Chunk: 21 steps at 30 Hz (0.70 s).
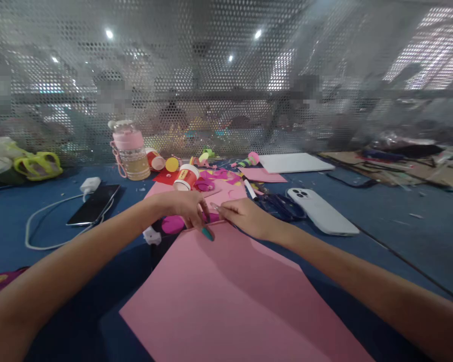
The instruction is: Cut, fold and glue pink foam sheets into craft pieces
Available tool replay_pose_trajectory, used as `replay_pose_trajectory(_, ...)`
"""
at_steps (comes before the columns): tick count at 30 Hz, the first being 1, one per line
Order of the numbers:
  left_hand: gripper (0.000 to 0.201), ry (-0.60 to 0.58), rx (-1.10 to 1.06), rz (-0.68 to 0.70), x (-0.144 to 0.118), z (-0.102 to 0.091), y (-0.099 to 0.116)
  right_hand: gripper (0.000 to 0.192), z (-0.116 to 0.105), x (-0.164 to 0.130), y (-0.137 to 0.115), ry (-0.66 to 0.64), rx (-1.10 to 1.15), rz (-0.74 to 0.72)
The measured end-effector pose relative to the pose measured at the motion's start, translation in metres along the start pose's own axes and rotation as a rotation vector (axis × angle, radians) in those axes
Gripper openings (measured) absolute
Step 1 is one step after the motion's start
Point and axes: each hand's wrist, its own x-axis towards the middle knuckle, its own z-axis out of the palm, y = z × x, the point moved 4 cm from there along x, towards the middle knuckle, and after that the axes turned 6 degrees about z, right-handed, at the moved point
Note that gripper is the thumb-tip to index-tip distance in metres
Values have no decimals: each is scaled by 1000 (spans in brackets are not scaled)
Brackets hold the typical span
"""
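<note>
two hands at pink sheet [234, 296] far edge, left hand [184, 206] pinching teal pen [207, 233], right hand [245, 216] pressing flat

I see the paper sheet [226, 291] at lower centre, both hands meeting at its far edge, a bottle [130, 151] upper left, and a phone [322, 211] right of centre.

A matt, smooth pink paper sheet [234, 296] lies on blue cloth-like table covering [400, 221], near a glossy white plastic phone [322, 211].
</note>
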Motion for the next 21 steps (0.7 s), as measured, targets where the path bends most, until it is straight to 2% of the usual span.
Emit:
replay_pose_trajectory(6,52,-32,5,-40,-2,7,7,41,0,0,-3,-80,54,19)
replay_pose_trajectory(14,61,-6,14,-77,-5,13,10,39,2,-4,-3,-177,81,21)
replay_pose_trajectory(18,60,-27,8,-67,-4,11,9,19,-3,-6,0,-120,88,78)
replay_pose_trajectory(21,53,-34,17,-49,-3,10,9,18,-12,-5,2,30,49,47)
